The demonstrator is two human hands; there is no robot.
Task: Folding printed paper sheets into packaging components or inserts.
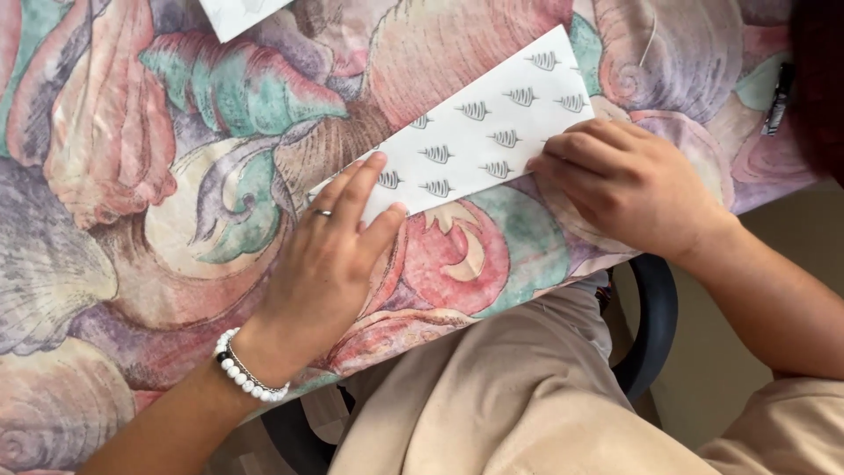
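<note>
Fingers (369, 180) of both hands flatten white patterned paper (492, 123) – on shell-print tablecloth (132, 176)

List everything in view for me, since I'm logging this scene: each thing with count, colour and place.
patterned paper strip: one, white with grey fish-like shapes, slanted on the tablecloth under both hands
paper corner: one, white, top edge
tablecloth: one, pastel shell print, covers the table
pen-like object: one, dark, far right
chair: one, black, under the person
bead bracelet: one, white, left wrist
ring: one, silver, left hand
left hand: flat on the strip's near end
right hand: pressing the strip's far end
</note>
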